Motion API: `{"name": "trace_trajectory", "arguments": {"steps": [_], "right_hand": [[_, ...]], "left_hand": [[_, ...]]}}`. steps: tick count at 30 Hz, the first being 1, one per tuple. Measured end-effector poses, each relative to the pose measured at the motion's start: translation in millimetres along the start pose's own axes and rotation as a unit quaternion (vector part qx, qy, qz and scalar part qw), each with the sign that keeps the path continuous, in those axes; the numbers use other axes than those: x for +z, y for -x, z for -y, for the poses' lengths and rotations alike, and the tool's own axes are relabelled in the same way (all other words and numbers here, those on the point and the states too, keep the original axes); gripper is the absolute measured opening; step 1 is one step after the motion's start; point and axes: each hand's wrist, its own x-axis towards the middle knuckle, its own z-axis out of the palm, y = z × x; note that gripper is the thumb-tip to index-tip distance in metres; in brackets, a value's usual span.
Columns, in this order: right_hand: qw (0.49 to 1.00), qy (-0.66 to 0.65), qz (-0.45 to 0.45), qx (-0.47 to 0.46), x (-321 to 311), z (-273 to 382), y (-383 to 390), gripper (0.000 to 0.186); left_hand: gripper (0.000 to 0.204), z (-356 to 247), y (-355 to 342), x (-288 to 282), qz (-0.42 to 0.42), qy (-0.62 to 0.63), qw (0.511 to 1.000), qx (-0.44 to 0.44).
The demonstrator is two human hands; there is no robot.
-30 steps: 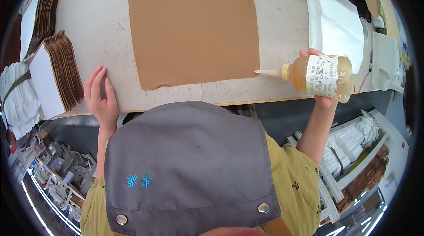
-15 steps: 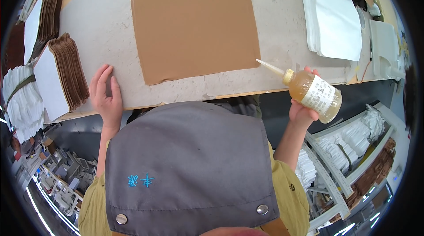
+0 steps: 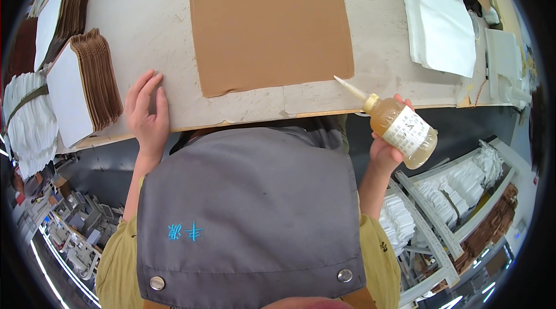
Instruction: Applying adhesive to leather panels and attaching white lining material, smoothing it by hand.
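R fingers [image 3: 396,154] hold btl [image 3: 405,130], tip [image 3: 343,82] nr brown sheet [image 3: 272,28]

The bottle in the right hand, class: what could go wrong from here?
A drip from the nozzle could mark the brown sheet, whose near edge the tip overlaps in view. The bottle seems to extend past the table; if the right hand slipped, it might fall. The sheet might shift: the left hand lies away from it.

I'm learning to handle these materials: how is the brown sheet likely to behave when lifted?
The brown sheet looks thin and lies flat on the tabletop, so it will probably droop. Its near edge has a small ruck, suggesting it may crease easily. Being thin, it's likely light for its breadth.
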Motion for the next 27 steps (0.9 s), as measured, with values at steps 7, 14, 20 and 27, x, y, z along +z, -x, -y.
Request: {"name": "trace_trajectory", "arguments": {"steps": [7, 14, 20, 27], "right_hand": [[0.999, -0.030, 0.024, 0.025, 30, -7, 9, 0.132], [0.994, -0.070, 0.059, 0.067, 46, -16, 19, 0.134], [0.989, -0.069, 0.108, 0.075, 65, -20, 27, 0.137], [0.962, -0.055, 0.260, -0.058, 85, -39, 20, 0.131]], "left_hand": [[0.024, 0, -2, -2, -0.008, 0.008, 1.000, 0.007], [0.024, 1, 3, -2, -0.013, 0.023, 1.000, 0.009], [0.024, 4, 3, -4, -0.016, 0.040, 0.999, 0.013], [0.023, 5, -1, -5, -0.018, 0.053, 0.998, 0.038]]}}
